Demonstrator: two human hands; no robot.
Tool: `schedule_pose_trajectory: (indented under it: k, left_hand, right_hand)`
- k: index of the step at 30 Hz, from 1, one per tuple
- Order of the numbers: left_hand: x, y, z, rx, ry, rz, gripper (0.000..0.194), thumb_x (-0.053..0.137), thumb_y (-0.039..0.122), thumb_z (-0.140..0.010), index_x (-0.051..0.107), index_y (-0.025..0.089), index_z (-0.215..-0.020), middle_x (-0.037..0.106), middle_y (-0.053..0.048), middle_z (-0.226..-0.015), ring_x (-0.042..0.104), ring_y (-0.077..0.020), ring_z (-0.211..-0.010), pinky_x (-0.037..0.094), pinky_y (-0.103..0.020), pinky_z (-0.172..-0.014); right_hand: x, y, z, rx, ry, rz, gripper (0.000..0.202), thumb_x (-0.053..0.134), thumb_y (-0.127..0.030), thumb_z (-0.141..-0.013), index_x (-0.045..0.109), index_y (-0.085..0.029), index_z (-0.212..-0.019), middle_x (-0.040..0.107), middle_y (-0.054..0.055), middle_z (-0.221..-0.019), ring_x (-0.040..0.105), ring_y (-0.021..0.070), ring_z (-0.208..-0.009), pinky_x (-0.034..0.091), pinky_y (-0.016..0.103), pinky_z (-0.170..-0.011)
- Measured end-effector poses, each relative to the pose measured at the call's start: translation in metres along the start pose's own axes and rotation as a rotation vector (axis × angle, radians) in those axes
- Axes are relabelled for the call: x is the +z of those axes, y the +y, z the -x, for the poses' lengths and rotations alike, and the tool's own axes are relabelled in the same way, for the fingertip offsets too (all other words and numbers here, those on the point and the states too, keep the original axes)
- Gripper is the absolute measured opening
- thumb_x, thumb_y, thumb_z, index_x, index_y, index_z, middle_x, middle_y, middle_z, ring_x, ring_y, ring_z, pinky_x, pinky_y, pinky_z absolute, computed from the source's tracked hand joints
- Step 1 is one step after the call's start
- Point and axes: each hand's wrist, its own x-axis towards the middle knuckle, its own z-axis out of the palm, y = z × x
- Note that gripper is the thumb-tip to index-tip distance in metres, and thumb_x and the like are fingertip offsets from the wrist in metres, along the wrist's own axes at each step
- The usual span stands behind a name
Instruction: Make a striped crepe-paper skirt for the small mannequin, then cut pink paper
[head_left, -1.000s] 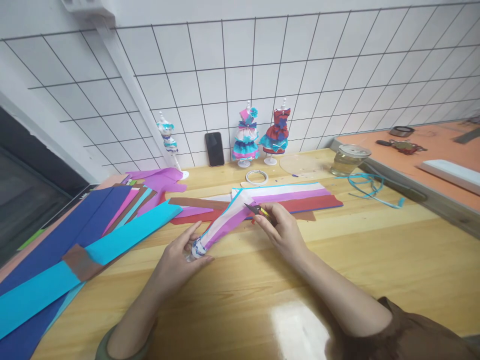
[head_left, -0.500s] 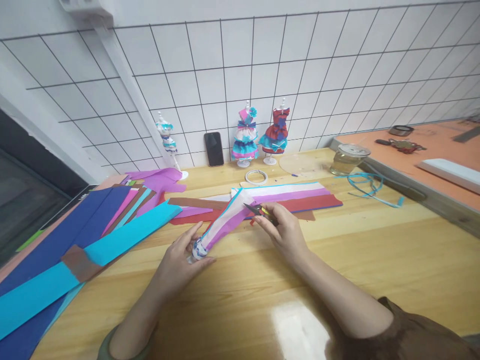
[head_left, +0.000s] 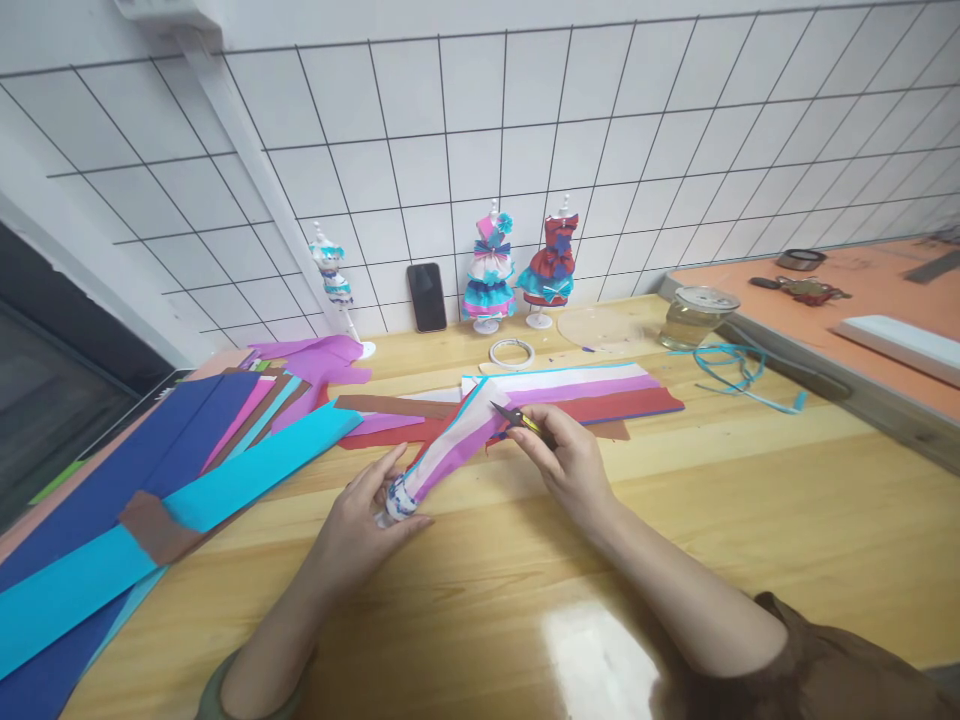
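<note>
My left hand (head_left: pixel 364 515) is closed round a small white-and-blue wrapped piece (head_left: pixel 402 497) that looks like a miniature dress form; its lower end is partly hidden by the fingers. From it a layered strip of crepe paper (head_left: pixel 460 435), white and purple with a light-blue edge, runs up and away to the right. My right hand (head_left: pixel 574 460) grips small dark pointed scissors (head_left: pixel 517 418) with yellow on the handle. Their tips lie over the strip's far end. Beyond lies another layered strip (head_left: pixel 585 388) of white, purple and red paper.
Blue, brown and pink paper strips (head_left: pixel 247 480) cover the left side. Dressed mini mannequins (head_left: pixel 489 270) and a phone (head_left: pixel 427 297) stand by the tiled wall. A roll of tape (head_left: pixel 511 353), a lidded cup (head_left: pixel 694 318) and a blue cord (head_left: pixel 731 370) lie farther back.
The scissors have turned slightly, and their tips have shifted a little to the right. My left hand and the wrapped piece stay nearly in place.
</note>
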Motion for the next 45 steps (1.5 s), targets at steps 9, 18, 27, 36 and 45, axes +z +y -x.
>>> schedule_pose_trajectory:
  k: [9, 18, 27, 36, 45]
  left_hand:
    - [0.003, -0.006, 0.000, 0.040, 0.045, -0.041, 0.072, 0.067, 0.042, -0.070, 0.037, 0.028, -0.134, 0.058, -0.005, -0.113, 0.057, -0.0216, -0.102, 0.048, -0.034, -0.084]
    - [0.004, -0.008, 0.000, 0.078, 0.108, -0.127, 0.073, 0.066, 0.046, -0.070, 0.036, 0.029, -0.134, 0.056, -0.006, -0.119, 0.056, -0.0229, -0.105, 0.047, -0.035, -0.086]
    - [0.003, -0.012, -0.001, 0.129, 0.176, -0.191, 0.070, 0.064, 0.047, -0.072, 0.036, 0.027, -0.134, 0.056, -0.006, -0.119, 0.054, -0.0230, -0.106, 0.046, -0.035, -0.086]
    - [0.001, -0.011, -0.003, 0.168, 0.231, -0.238, 0.067, 0.062, 0.045, -0.074, 0.038, 0.023, -0.133, 0.057, -0.007, -0.116, 0.054, -0.0237, -0.107, 0.045, -0.035, -0.087]
    - [0.001, -0.013, -0.005, 0.190, 0.342, -0.294, 0.067, 0.060, 0.049, -0.076, 0.039, 0.021, -0.132, 0.058, -0.011, -0.111, 0.053, -0.0267, -0.106, 0.046, -0.037, -0.083]
  right_hand:
    - [0.000, 0.001, 0.001, 0.019, 0.001, -0.056, 0.021, 0.052, -0.040, -0.086, 0.060, -0.020, -0.088, 0.062, 0.003, -0.080, 0.056, 0.0162, -0.071, 0.042, 0.026, -0.065]
    - [0.001, 0.002, 0.002, 0.026, 0.010, -0.031, 0.022, 0.053, -0.040, -0.085, 0.059, -0.020, -0.089, 0.062, 0.004, -0.081, 0.055, 0.0162, -0.071, 0.042, 0.026, -0.064]
    - [0.000, -0.001, 0.001, 0.004, 0.027, -0.022, 0.020, 0.052, -0.038, -0.085, 0.060, -0.020, -0.085, 0.060, 0.002, -0.075, 0.052, 0.0140, -0.065, 0.039, 0.025, -0.060]
    - [0.001, -0.002, 0.001, 0.028, -0.026, -0.047, 0.020, 0.053, -0.039, -0.085, 0.060, -0.020, -0.088, 0.060, 0.001, -0.076, 0.051, 0.0137, -0.064, 0.037, 0.024, -0.058]
    - [0.001, -0.006, 0.001, 0.021, -0.061, 0.005, 0.023, 0.051, -0.040, -0.086, 0.061, -0.019, -0.083, 0.058, 0.000, -0.070, 0.048, 0.0121, -0.060, 0.035, 0.023, -0.055]
